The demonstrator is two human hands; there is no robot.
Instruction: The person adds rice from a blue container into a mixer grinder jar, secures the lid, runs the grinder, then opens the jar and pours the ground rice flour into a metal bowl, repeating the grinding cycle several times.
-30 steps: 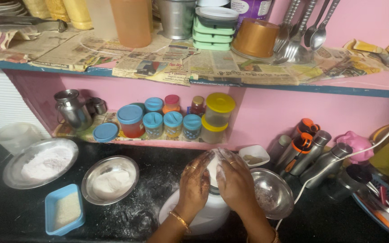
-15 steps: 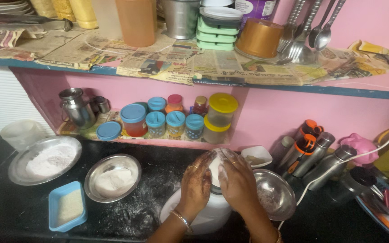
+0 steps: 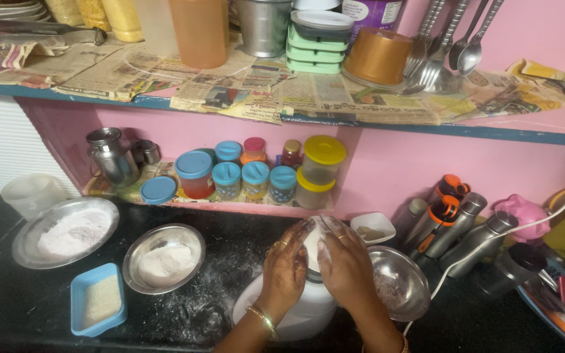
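Both my hands are wrapped round the jar (image 3: 313, 243) that sits on the white mixer (image 3: 302, 307), low and just right of centre on the black tabletop (image 3: 8, 307). My left hand (image 3: 284, 269) is curled against the jar's left side, fingers closed onto it; my right hand (image 3: 346, 265) cups the right side and top the same way. Between my palms only a white strip of the jar shows. Both hands are dusted with flour, and more flour is scattered on the tabletop at 9 o'clock from the mixer.

At 3 o'clock, just beside my right hand, stands a steel bowl (image 3: 400, 282) with a pinkish powder in it. At 9 o'clock sits another steel bowl with white flour (image 3: 164, 259); beyond it at 10 o'clock is a steel plate (image 3: 65, 232) heaped with flour. At 8 o'clock from that flour bowl lies a blue box (image 3: 98, 299) of pale grains. At 1 o'clock from the jar is a small white dish (image 3: 373, 226), and further right lean steel flasks (image 3: 465, 225). A white cord (image 3: 492, 232) runs over the flasks towards the mixer.
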